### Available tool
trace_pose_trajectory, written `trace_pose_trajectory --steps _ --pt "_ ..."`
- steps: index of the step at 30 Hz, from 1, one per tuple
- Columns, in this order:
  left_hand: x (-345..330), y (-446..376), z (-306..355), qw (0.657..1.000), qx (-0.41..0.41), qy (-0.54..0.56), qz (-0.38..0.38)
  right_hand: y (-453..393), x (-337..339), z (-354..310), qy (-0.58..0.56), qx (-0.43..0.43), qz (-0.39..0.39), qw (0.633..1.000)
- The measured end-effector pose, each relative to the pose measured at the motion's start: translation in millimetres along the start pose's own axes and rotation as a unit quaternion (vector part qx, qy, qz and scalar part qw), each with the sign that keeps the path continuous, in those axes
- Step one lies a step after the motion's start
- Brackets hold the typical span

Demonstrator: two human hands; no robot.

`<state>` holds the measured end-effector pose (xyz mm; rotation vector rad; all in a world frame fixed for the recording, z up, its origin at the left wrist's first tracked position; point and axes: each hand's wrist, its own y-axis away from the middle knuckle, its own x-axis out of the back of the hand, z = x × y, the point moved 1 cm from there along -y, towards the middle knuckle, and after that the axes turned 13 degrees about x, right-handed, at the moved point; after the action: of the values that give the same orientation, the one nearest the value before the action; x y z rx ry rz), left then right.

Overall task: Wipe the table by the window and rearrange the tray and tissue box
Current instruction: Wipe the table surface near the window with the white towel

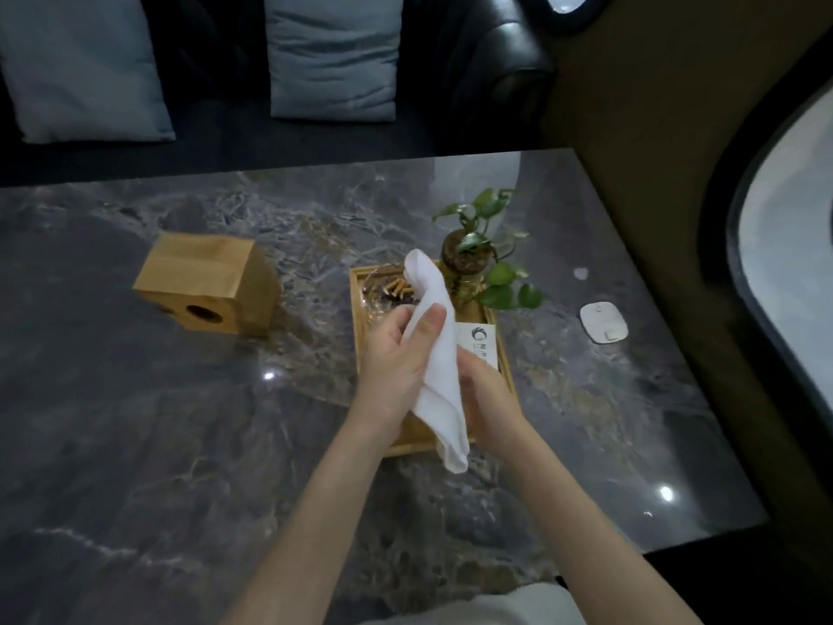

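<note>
Above the near end of the wooden tray [358,318], we hold a white cloth [435,354] between both hands, clear of the dark marble table [135,444]. Our left hand [396,358] has its fingers curled round the cloth's left side, with the thumb pressed flat on the fabric near the top. Our right hand [484,390] is closed on the cloth from the right, lower down; most of its fingers are hidden behind the fabric. One end of the cloth stands up rounded over the far part of the tray, and the other end hangs in a point past the tray's near edge.

On the tray, at the far end, sits a glass ashtray [383,290] with several cigarette butts in it. Just right of it stands a small potted plant [482,259] whose green leaves spread out past the tray's right rim. A white card with a logo [478,340] lies in the tray's right half, partly covered by the cloth and our right hand.

Well to the left of the tray, on the bare tabletop, lies the wooden tissue box [207,286], tipped so that its round hole faces the near side. To the right of the tray, near the window [789,263], rests a small white flat device [603,322]. Beyond the far edge of the table we see a dark sofa [496,60] with two grey-blue cushions [333,51] leaning on it.
</note>
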<state>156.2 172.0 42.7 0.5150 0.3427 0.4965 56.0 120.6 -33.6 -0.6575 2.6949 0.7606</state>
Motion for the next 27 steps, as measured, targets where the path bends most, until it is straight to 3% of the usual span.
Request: trace_pose_trajectory --steps 3,7,10,16,19,23,27 --pt "-43.3 -1.9 -3.1 0.999 -0.029 -0.024 -0.039 4.5 26.2 -6.9 -0.169 -0.027 0.052 0.984" --pt "-93.0 -20.8 -21.5 0.998 0.002 -0.006 -0.059 8.9 71.4 -16.8 -0.248 0.001 0.122 0.961" --pt "-121.3 -38.5 -40.5 0.998 0.038 0.017 -0.037 8.9 106.2 -35.5 -0.359 -0.008 0.071 0.931" --pt "-156.5 -71.2 -74.1 0.997 0.07 -0.043 -0.001 -2.6 178.9 -71.1 -0.335 -0.013 -0.001 0.942" --pt "-168.0 -89.5 -87.0 0.99 0.083 -0.116 0.012 -7.2 200.3 -88.2 -0.31 0.002 0.02 0.95" --pt "-181.4 -109.8 -92.5 0.968 0.134 -0.199 -0.068 -22.4 222.8 -107.7 -0.258 -0.005 0.064 0.964" --pt "-198.2 -137.5 -89.3 0.954 0.034 -0.297 -0.004 -46.8 237.0 -141.1 -0.181 0.001 0.072 0.981"
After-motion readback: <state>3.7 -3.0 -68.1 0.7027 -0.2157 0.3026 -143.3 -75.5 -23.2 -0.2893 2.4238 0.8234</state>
